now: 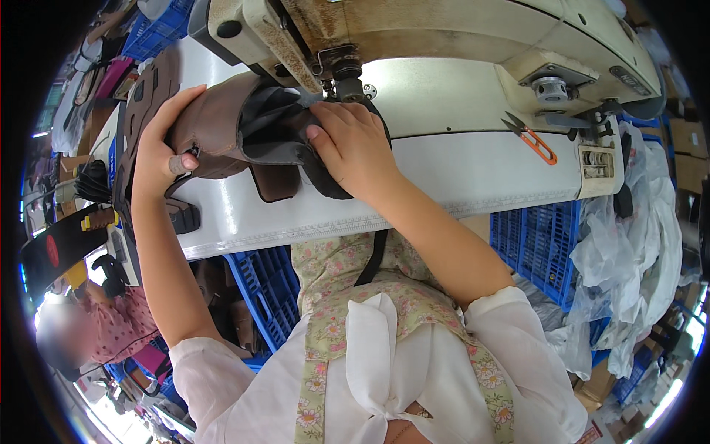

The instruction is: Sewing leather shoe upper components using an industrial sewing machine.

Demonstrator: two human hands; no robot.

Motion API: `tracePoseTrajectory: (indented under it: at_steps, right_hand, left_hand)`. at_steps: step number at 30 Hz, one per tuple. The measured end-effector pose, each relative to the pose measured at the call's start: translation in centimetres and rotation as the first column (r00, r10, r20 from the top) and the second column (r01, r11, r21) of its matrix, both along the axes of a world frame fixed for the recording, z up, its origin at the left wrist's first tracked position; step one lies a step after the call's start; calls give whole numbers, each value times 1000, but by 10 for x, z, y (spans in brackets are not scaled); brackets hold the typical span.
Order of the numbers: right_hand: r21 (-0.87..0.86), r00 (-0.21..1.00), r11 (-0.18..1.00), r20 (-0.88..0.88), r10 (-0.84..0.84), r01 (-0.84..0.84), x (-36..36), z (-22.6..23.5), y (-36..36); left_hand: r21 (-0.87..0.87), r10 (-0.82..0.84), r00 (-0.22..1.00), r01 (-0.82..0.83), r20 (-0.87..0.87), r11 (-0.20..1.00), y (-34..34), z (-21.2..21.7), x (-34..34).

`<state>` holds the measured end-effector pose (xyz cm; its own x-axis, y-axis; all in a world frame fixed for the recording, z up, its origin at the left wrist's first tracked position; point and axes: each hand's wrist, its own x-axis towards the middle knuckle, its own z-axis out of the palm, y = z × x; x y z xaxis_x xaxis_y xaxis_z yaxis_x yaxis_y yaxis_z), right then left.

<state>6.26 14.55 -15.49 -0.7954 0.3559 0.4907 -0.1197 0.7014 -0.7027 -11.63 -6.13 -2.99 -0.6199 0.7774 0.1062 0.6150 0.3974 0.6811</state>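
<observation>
"Saw what closest in?"

"Noted a flowered apron [329,281] first. Then, below the near edge of the worktop [473,177], left of the apron, found a blue crate [266,296] with brown pieces [240,322] just left of its lattice wall; could not tell whether inside. Found a blue basket [536,244] too, under the near edge toward the right corner, with clear plastic sheeting [621,229] bunched at its right side; could not make out the contents."

"And up on top?"

"Spotted a brown bag [214,118] near the left end, mouth turned rightward, dark folded lining [274,111] inside. Saw the left hand [159,148] with thumb well apart from fingers, holding the bag's left side between. Saw the right hand [355,148] with fingers pressed together, bent over the dark rim of the mouth, just beside the presser foot [347,83]."

"Found anything else there?"

"Saw flat brown cutouts [150,81] along the left edge, orange-handled snips [534,140] toward the right end, and a pale sewing machine [444,29] above the far side."

"Looked farther?"

"Noticed a person [133,318] in pink, well off the left edge; beyond the far left corner, another blue crate [159,29], topped with something pale; past the right end, cardboard boxes [688,140]."
</observation>
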Motion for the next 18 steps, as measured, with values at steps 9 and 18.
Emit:
tracePoseTrajectory:
  at_steps: [9, 18]
  right_hand:
    - [13, 1000, 1000, -15, -12, 12, 2, -2, -2]
    - [26, 1000, 1000, -8, -11, 11, 0, -1, -3]
  left_hand:
    - [8, 9, 1000, -9, 10, 1000, 0, 1, 5]
    - [11, 12, 1000, -12, 15, 1000, -2, 1, 3]
